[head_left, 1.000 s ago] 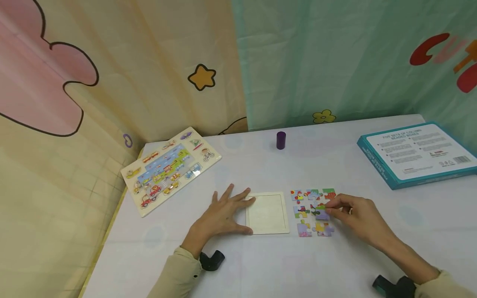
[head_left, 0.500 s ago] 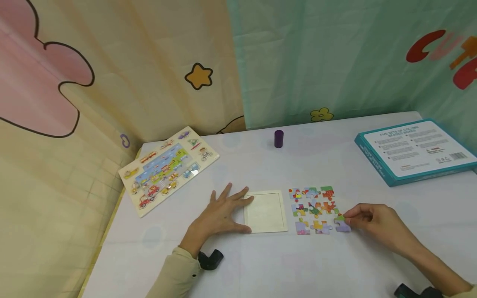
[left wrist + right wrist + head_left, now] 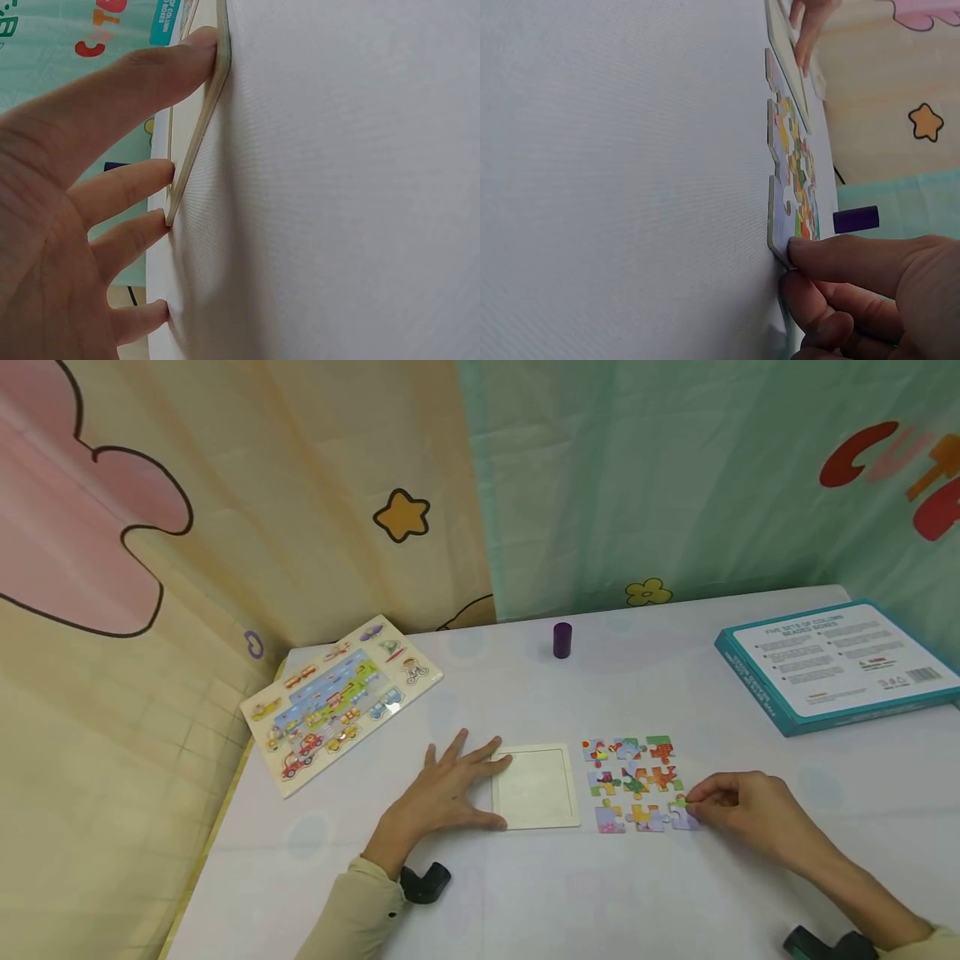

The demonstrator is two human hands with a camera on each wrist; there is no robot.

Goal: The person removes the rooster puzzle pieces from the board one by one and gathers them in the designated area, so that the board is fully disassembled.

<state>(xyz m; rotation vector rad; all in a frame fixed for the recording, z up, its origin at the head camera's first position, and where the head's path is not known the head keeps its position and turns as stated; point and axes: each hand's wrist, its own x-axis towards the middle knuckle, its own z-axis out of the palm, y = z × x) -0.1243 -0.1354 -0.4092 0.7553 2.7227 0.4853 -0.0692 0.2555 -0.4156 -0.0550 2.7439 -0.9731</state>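
Observation:
My left hand (image 3: 447, 793) lies spread, its thumb and a fingertip on the left edge of a pale square puzzle tray (image 3: 534, 787). In the left wrist view the thumb (image 3: 196, 46) rests on the tray's rim. To the tray's right, colourful jigsaw pieces (image 3: 633, 782) lie in rows with narrow gaps between them. With thumb and forefinger my right hand (image 3: 753, 810) pinches the lower right corner piece, a purple and green puzzle piece (image 3: 681, 815). The right wrist view has that puzzle piece (image 3: 780, 217) flat on the cloth, beside its neighbour.
A picture board with vehicles (image 3: 341, 703) lies at the back left of the white-covered table (image 3: 525, 902). Behind the tray stands a dark purple cylinder (image 3: 562, 641). A flat teal box (image 3: 840, 664) occupies the back right. Printed curtains hang behind the table.
My right hand has carried the purple and green piece from over the middle pieces to the lower right, then slid it left against the bottom row. The left hand stays on the tray.

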